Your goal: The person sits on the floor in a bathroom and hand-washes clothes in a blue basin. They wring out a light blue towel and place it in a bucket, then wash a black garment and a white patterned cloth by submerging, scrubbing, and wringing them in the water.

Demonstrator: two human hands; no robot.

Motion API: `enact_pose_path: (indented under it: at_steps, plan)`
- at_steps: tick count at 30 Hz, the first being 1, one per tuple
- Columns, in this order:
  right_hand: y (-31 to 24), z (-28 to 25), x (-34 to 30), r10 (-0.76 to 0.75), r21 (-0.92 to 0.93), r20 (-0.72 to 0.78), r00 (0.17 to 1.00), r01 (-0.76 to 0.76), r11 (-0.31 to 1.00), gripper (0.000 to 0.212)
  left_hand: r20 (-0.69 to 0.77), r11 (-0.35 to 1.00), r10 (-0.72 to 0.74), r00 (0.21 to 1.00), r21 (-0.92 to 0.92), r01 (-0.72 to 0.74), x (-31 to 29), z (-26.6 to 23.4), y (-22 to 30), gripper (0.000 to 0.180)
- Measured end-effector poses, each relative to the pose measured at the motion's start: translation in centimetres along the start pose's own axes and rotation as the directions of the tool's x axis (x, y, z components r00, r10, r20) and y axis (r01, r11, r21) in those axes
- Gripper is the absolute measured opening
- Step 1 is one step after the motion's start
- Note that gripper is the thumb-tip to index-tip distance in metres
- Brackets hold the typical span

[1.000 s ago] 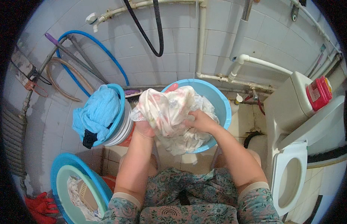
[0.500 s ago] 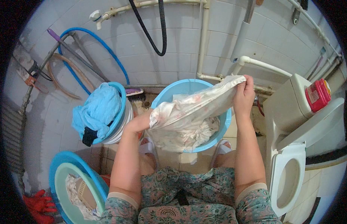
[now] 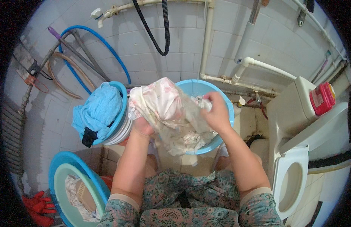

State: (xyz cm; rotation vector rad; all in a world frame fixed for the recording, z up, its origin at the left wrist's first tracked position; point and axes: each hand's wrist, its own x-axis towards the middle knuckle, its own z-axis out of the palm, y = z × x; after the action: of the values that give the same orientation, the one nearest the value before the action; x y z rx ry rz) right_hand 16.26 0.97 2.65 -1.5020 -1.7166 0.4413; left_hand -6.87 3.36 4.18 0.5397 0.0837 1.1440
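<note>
A wet white cloth [image 3: 166,102] with faint pink patches hangs bunched over the near left part of a light blue basin [image 3: 229,107]. My left hand [image 3: 143,127] is closed on its left end from below, the fingers partly covered by the fabric. My right hand [image 3: 216,113] is over the basin's right side, thumb and fingers apart, beside the cloth's thin trailing part. Beneath it, more white fabric [image 3: 196,140] lies in the basin. A thin stream of water [image 3: 198,73] runs down into the far side of the basin.
Left of the basin, a blue tub [image 3: 124,99] holds blue towelling [image 3: 99,106]. Nearer stand nested blue and green basins [image 3: 62,172], with red gloves [image 3: 38,208] beside them. A toilet [image 3: 292,181] is at right, a red container [image 3: 322,99] on its tank. Pipes [image 3: 206,41] line the wall.
The cloth, stretched between both hands before, is now gathered on the left. My right hand has let go of its raised corner and moved down and left over the basin.
</note>
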Motion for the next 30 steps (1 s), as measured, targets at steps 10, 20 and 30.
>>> enact_pose_path:
  at_steps: [10,20,30]
  plan:
    - [1.9,0.1,1.4,0.290,0.370,0.342,0.894,-0.412,0.833,0.031,0.087,0.995,0.064,0.994,0.069,-0.070,-0.9,-0.3,2.8,0.062]
    - [-2.6,-3.9,2.4,0.247,0.760,0.218,0.944,-0.323,0.564,0.018,-0.106,0.127,-0.313,0.944,0.980,0.152,0.9,-2.7,-2.2,0.037]
    - [-1.1,-5.1,1.8,0.205,0.026,0.028,0.978,-0.205,0.978,0.020,-0.246,0.932,-0.163,0.955,0.279,0.231,0.7,-2.9,-1.7,0.037]
